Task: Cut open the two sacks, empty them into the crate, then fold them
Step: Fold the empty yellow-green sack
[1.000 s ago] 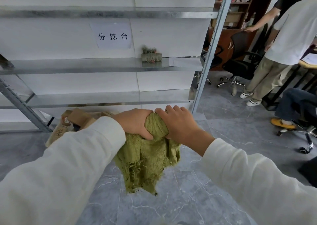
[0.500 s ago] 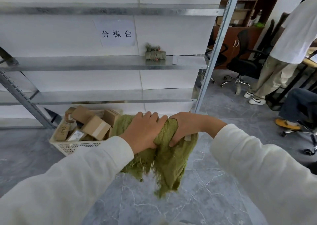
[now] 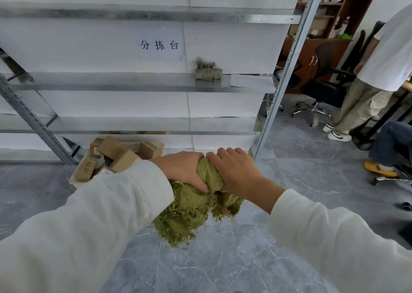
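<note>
Sack: a crumpled olive-green woven sack (image 3: pixel 194 212) is bunched into a wad and held in the air over the floor. It is in front of the rack and just right of the crate. Its frayed edges hang below the hands.
Left hand: the left hand (image 3: pixel 182 170) grips the upper left of the wad, with the fingers curled over the top and the thumb pressed across the front.
Right hand: the right hand (image 3: pixel 236 172) is clenched round the upper right of the wad, its fingertips touching those of the left.
Sleeves: both arms wear long off-white sleeves.
Crate: a pale plastic crate (image 3: pixel 77 181) stands on the floor below the lowest shelf, partly hidden by the left sleeve. Brown cardboard boxes (image 3: pixel 120 154) are piled in it.
Second sack: a small folded bundle of the same green weave (image 3: pixel 208 72) sits on the middle shelf, with loose threads sticking up from its top.
Rack: a grey metal shelving rack (image 3: pixel 133 81) is backed with white sheets.
Sign: a white paper sign with three black characters (image 3: pixel 159 45) hangs above and left of the bundle.
Floor: grey marbled tiles (image 3: pixel 223 259).
Right side: a standing person in a white shirt and khaki trousers (image 3: pixel 379 69) is next to a black office chair (image 3: pixel 323 87).
</note>
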`<state>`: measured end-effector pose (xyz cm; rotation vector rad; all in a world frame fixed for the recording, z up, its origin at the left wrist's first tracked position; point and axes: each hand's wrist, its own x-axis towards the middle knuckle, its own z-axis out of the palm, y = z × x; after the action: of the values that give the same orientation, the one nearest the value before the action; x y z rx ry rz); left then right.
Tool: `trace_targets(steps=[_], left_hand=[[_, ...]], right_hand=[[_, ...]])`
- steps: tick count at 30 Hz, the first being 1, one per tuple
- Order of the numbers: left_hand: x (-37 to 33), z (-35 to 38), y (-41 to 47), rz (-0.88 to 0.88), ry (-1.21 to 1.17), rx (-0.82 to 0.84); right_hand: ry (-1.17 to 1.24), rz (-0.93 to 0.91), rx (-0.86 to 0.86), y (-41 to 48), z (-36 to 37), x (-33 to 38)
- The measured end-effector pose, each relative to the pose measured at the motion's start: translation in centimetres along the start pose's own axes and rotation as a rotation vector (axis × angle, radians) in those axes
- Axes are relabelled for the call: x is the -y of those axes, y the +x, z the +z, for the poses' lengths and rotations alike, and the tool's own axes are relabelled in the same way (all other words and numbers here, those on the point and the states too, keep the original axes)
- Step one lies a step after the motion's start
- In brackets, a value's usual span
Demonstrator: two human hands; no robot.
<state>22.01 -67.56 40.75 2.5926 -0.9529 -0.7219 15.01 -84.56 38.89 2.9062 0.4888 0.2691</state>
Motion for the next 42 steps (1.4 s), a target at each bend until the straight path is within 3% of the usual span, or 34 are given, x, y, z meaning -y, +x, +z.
trace_targets(steps=[4, 8, 13, 17, 21, 25, 27, 30, 32, 36, 38, 42], left_hand=[[0.1, 1.0, -1.5, 0.037, 0.147, -0.166], [0.8, 2.4, -2.7, 0.200, 0.535, -0.263], [1.3, 4.2, -2.0, 0.237, 0.669, -0.442], [2.3, 2.8, -1.4, 0.179, 0.428, -0.302], [3.2, 1.0, -0.5, 0.094, 0.164, -0.106], [4.6, 0.2, 1.1, 0.131, -0.189, 0.105], [4.9, 0.0, 1.9, 0.146, -0.220, 0.170], [5.2, 0.1, 3.6, 0.166, -0.199, 0.234], [5.7, -0.2, 5.2, 0.149, -0.255, 0.233], [6.3, -2.1, 9.5, 0.057, -0.425, 0.201], [5.9, -3.5, 11.7, 0.053, -0.458, 0.215], [4.9, -6.8, 16.7, 0.047, -0.402, 0.226]], right_hand=[[0.117, 0.074, 0.156, 0.4, -0.3, -1.6], [0.638, 0.168, 0.478, 0.4, -0.4, -3.6], [0.968, 0.211, 0.655, 0.2, -0.3, -3.7], [0.735, 0.198, 0.530, 0.4, -0.7, -2.3], [0.380, 0.027, 0.358, 0.0, -1.2, 0.1], [0.228, -0.054, 0.077, -1.0, -0.3, 2.7], [0.418, -0.025, 0.153, -0.7, -0.5, 1.7], [0.682, -0.035, 0.413, -0.3, -0.5, -0.7], [0.585, -0.066, 0.401, -0.2, 0.3, -2.1], [0.092, -0.086, 0.131, 2.6, 2.6, -5.4], [0.109, -0.067, 0.051, 5.1, 3.6, -7.9], [0.221, 0.001, 0.152, 9.3, 6.0, -13.4]])
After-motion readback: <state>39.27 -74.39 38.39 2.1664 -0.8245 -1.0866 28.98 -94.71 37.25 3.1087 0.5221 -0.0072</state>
